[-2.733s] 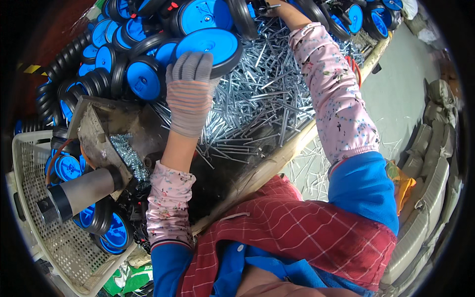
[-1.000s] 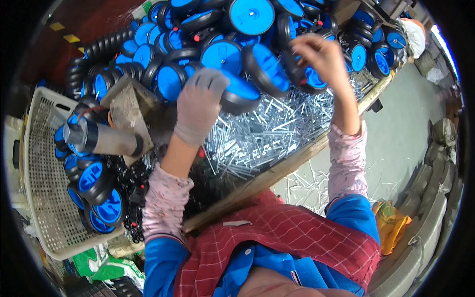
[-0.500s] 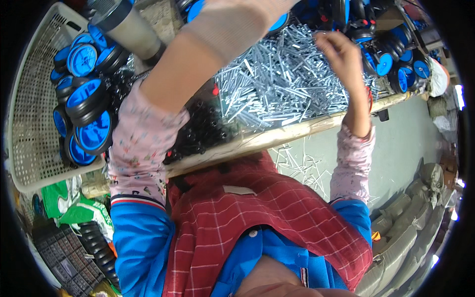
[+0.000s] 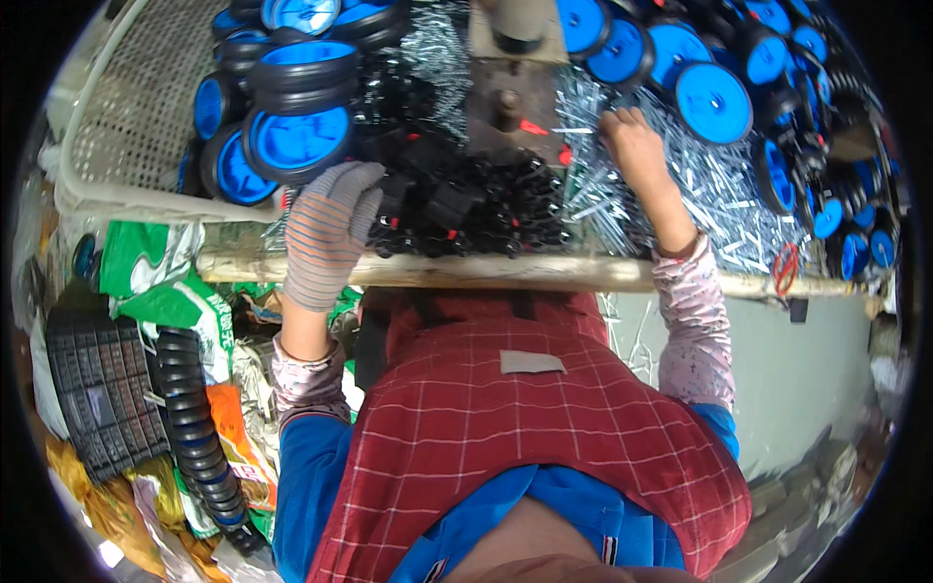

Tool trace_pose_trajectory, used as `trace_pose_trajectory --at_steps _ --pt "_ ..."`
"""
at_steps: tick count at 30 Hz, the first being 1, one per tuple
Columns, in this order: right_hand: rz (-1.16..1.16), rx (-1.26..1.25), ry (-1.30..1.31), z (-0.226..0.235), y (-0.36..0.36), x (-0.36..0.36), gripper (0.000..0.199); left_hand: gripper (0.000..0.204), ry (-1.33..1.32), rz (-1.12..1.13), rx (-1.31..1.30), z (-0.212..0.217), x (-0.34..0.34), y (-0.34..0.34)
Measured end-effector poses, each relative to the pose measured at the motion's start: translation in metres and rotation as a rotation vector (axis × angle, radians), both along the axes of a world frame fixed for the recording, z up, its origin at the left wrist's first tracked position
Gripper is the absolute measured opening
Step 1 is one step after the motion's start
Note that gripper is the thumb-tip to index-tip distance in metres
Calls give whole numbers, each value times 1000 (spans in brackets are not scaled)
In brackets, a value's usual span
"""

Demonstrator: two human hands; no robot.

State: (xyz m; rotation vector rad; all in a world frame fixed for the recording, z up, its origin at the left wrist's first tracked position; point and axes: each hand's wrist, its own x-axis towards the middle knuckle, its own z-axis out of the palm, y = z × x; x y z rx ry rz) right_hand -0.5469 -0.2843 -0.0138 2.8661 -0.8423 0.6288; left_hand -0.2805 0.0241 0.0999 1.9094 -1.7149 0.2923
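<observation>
My left hand [image 4: 335,219], in a grey striped knit glove, is closed at the left edge of a heap of black plastic parts [image 4: 457,199]. Its fingers curl beside the parts, and what they hold, if anything, is hidden. A black-tyred wheel with a blue hub [image 4: 296,136] sits just above it. My bare right hand [image 4: 637,146] is over a pile of shiny metal pins [image 4: 719,209], its fingers closed. One metal pin [image 4: 575,129] sticks out leftward from the fingertips. Left of it stands a metal press fixture [image 4: 507,107] with an upright post.
A white perforated basket [image 4: 121,199] with several blue-hubbed wheels stands at left. More blue wheels [image 4: 714,102] are heaped at the back right. A wooden rail [image 4: 466,270] edges the bench, with a red ring [image 4: 785,269] by it. Sacks and a black crate [image 4: 102,389] lie at lower left.
My left arm has come down from across the bench to the black parts at left. My right hand stays over the pins, a pin now at its fingertips. The view has shifted, uncovering the press fixture.
</observation>
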Motion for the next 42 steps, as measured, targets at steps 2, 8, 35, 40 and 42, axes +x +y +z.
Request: trace_pose_trajectory --at_steps 2,8,35,40,42 --pt "-21 1 65 -2 -6 2 8 22 73 38 4 -6 8 12" --pt "44 11 102 -6 -13 -3 11 28 84 -55 32 -14 30 13" --pt "-124 905 -979 32 62 -49 12 32 -434 142 73 43 139 -78" --pt "-27 711 -1128 48 82 -44 14 41 -194 224 -298 68 92 -35" --pt "33 653 -1190 65 100 -38 17 57 504 122 -439 44 56 -20"
